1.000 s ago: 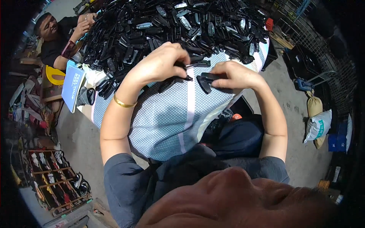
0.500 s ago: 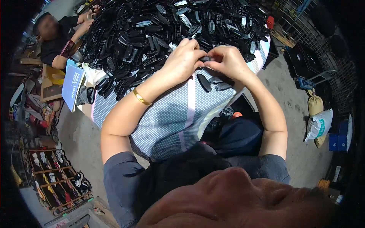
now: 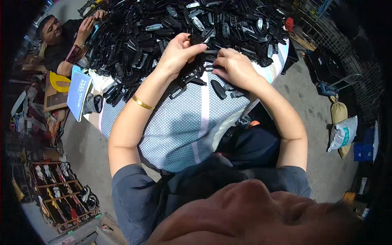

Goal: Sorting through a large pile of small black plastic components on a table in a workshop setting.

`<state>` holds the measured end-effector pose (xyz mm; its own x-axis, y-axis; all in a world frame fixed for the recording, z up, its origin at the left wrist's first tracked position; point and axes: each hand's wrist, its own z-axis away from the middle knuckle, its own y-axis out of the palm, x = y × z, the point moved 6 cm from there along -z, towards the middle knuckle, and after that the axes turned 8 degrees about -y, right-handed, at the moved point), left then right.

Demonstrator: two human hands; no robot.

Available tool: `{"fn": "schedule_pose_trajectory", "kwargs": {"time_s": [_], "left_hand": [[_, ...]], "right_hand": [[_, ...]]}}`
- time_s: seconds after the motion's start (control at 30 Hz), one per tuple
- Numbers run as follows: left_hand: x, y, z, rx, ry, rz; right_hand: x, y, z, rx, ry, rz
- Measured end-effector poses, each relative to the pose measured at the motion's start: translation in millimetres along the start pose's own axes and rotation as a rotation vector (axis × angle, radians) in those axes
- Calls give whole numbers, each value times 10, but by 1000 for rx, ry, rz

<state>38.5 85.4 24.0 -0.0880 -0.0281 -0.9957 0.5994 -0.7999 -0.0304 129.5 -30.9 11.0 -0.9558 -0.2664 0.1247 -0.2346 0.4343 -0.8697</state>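
A big heap of black plastic key-fob shells (image 3: 171, 28) covers the far part of a table with a blue-and-white dotted cloth (image 3: 183, 122). My left hand (image 3: 179, 51) pinches a small black piece (image 3: 195, 39) at the heap's near edge. My right hand (image 3: 234, 67) rests beside it with its fingertips on the black pieces; whether it grips one I cannot tell. A few single shells (image 3: 218, 89) lie loose on the cloth just below my right hand. A gold bangle (image 3: 142, 102) sits on my left wrist.
Another person (image 3: 61, 38) sits at the table's far left corner, hands on the heap. A blue booklet (image 3: 78, 92) lies at the left edge. A shoe rack (image 3: 61, 192) stands on the floor at lower left. Sacks (image 3: 341, 126) and dark crates (image 3: 326, 69) stand at right.
Both my hands have moved up from the bare cloth to the heap's edge. My left hand now holds a small black piece higher up.
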Motion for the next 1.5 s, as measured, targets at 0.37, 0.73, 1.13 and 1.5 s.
{"fn": "schedule_pose_trajectory", "kwargs": {"time_s": [0.37, 0.73, 1.13, 1.5], "left_hand": [[75, 268, 136, 207, -48, 104], [-39, 264, 188, 129, 179, -230], [5, 282, 198, 95, 172, -31], [-155, 259, 271, 139, 326, -111]], "right_hand": [[-86, -329, 100, -419, 260, -781], [-104, -203, 92, -363, 373, -1077], [34, -301, 117, -550, 108, -356], [87, -354, 75, -343, 224, -420]]}}
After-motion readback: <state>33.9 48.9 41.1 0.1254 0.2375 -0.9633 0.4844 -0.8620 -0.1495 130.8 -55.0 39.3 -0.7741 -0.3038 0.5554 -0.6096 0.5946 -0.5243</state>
